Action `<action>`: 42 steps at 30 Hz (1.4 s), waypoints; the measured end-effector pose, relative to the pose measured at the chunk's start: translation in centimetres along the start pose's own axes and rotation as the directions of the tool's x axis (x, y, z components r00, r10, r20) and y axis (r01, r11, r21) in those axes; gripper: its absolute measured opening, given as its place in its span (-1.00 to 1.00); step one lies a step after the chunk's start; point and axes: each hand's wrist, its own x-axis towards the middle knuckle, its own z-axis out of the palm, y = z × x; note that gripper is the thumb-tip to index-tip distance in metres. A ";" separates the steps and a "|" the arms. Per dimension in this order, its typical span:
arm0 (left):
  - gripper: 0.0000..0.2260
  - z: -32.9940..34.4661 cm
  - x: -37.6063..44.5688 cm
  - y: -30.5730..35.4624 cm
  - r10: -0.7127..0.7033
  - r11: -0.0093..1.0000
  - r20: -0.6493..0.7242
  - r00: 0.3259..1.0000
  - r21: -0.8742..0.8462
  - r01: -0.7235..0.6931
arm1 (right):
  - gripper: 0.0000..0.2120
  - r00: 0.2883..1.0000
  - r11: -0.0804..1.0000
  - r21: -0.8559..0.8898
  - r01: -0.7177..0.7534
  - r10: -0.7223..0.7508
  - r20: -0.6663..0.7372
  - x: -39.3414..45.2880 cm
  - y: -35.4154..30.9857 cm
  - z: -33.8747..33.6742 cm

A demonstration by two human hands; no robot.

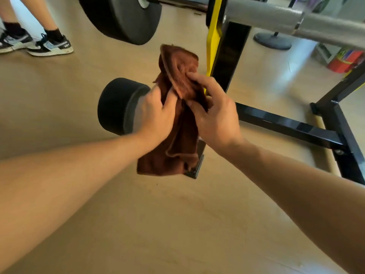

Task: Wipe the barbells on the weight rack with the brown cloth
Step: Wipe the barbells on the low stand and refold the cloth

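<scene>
Your left hand (156,113) and right hand (213,115) both hold the cloth (177,135) in front of the rack (233,56), w/ cloth bunched and hanging below them. Left fingers curl into its left edge; right thumb and forefinger pinch a top fold. Lower plate (116,105) sits just left of the cloth, behind your left hand. Upper bar (276,18) crosses the rack's top; big plate (122,18) hangs left of the rack. Someone's shoes (49,45) stand far left of rack.

Cloth (177,123) between both hands, barbell (276,18) above, rack upright (231,54) just behind
</scene>
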 end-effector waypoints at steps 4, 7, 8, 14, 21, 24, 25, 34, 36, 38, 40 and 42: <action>-0.51 -2.0 5.9 -4.9 0.108 0.815 0.132 0.985 0.556 -0.164 | -0.35 0.936 0.860 -0.453 -0.236 0.326 0.131 3.6 0.7 4.2; -0.52 -3.2 8.7 -8.6 -0.013 0.612 0.367 0.930 0.738 -0.283 | -0.28 0.845 0.706 -0.697 -0.122 0.442 0.300 4.5 2.5 7.0; -0.53 -3.1 9.1 -9.5 -0.055 0.627 0.401 0.914 0.726 -0.281 | -0.19 0.807 0.690 -0.720 -0.072 0.465 0.364 4.7 3.2 7.9; -0.57 -2.3 8.2 -11.3 0.120 0.643 0.297 0.947 0.704 -0.302 | -0.34 0.628 0.584 -0.812 -0.011 0.636 0.449 7.9 6.2 11.7; -0.60 -2.0 8.4 -11.4 0.141 0.631 0.291 0.946 0.710 -0.312 | -0.77 0.756 0.656 -0.750 -0.089 0.535 0.378 8.7 5.5 15.2; -0.63 -2.1 8.0 -11.1 0.163 0.657 0.278 0.947 0.685 -0.314 | -0.78 0.691 0.613 -0.790 0.002 0.570 0.444 7.7 4.5 12.9; -0.63 -2.2 8.1 -11.2 0.162 0.655 0.277 0.947 0.688 -0.313 | -0.82 0.676 0.615 -0.788 0.042 0.564 0.475 7.3 4.2 11.8; -0.57 -2.6 8.6 -10.1 -0.047 0.575 0.383 0.923 0.765 -0.289 | -0.68 0.778 0.723 -0.689 -0.055 0.464 0.425 3.6 0.2 4.6; -0.48 -2.8 9.3 -9.1 -0.283 0.586 0.432 0.856 0.785 -0.202 | -0.65 0.833 0.782 -0.613 -0.113 0.411 0.371 2.3 -0.3 2.4; -0.38 -3.3 8.6 -7.4 -0.403 0.604 0.454 0.795 0.785 -0.142 | -0.69 0.838 0.822 -0.513 -0.249 0.448 0.312 1.4 -0.3 0.7; -0.38 -3.1 6.2 -3.7 -0.212 0.714 0.464 0.860 0.674 -0.188 | -0.69 0.823 0.831 -0.409 -0.378 0.503 0.263 0.8 -0.3 -2.0; -0.51 -2.3 2.7 0.7 -0.069 0.846 0.401 0.914 0.508 -0.159 | -0.70 0.803 0.825 -0.298 -0.481 0.550 0.230 0.3 -0.7 -4.5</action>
